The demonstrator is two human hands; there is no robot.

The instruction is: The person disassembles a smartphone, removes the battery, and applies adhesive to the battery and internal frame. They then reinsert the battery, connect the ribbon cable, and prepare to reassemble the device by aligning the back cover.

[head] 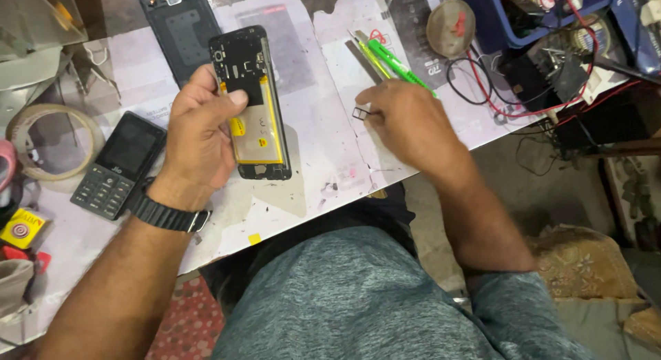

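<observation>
You have the opened smartphone (251, 101), back cover off, battery and black board exposed, gripped in your left hand (200, 136) above the white work mat (323, 160); fingers wrap its left edge and the thumb presses across the board just above the battery. Your right hand (406, 122) rests low on the mat, fingertips pinching a small metal tray-like part (361, 112), apparently a card tray, just beside the green tools (396, 64). Judgement: this reads as a disassembly or reassembly step concerning that small part; any next move calls for a steady pinch and keeping the phone level. Left wrist, wearing a black watch (169, 214), is cocked upward; right forearm reaches forward, palm down. A keypad phone (120, 166) lies left of the grip, apart
</observation>
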